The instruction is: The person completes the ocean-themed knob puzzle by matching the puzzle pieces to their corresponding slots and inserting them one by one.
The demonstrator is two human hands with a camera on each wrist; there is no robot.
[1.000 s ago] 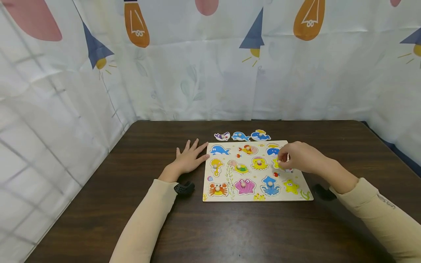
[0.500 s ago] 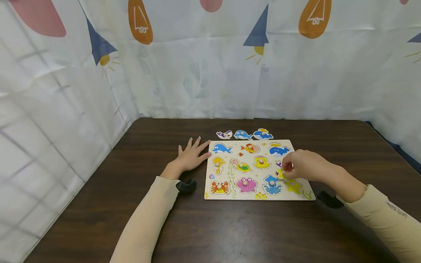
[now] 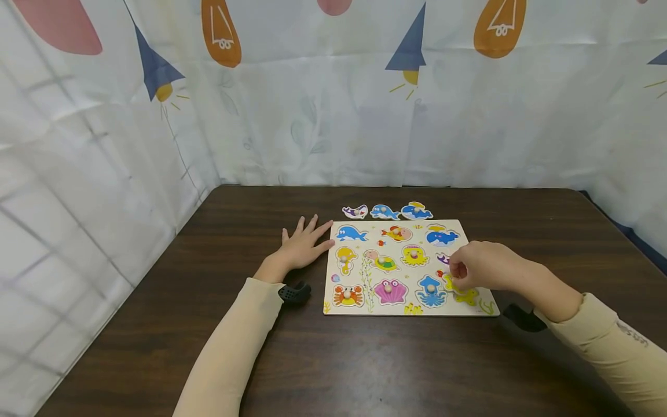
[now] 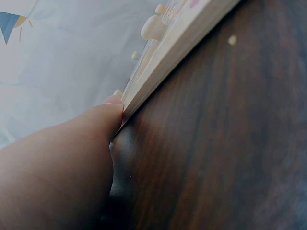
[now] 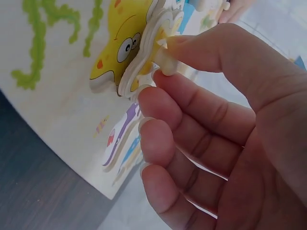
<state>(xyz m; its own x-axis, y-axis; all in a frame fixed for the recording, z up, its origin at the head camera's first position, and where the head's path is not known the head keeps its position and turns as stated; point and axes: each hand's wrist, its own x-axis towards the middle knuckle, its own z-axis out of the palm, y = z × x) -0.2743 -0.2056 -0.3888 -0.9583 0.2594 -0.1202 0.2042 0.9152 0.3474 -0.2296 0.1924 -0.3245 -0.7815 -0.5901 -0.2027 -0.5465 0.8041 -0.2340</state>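
My right hand point(image 3: 484, 265) pinches the knob of a yellow starfish puzzle piece point(image 5: 139, 72) between thumb and fingers. The piece is tilted close over the printed starfish point(image 5: 127, 28) at the lower right of the wooden peg puzzle board point(image 3: 388, 311); whether they touch, I cannot tell. My left hand point(image 3: 296, 252) lies spread at the board's upper left corner. In the left wrist view, its thumb point(image 4: 108, 117) touches the board's edge. Knobbed pieces on the board include a crab point(image 3: 348, 296), a pink shell point(image 3: 391, 292) and a blue squid point(image 3: 431, 291).
Behind the board, a purple whale piece point(image 3: 355, 212), a light blue whale piece point(image 3: 385, 212) and a dark blue whale piece point(image 3: 416, 211) lie in a row on the dark wooden table point(image 3: 323, 370). A patterned curtain point(image 3: 339, 116) hangs beyond it.
My right hand has moved toward me with the starfish piece, from the board's right middle to the printed starfish, uncovering the printed blue whale. The left hand stays at the board's corner.
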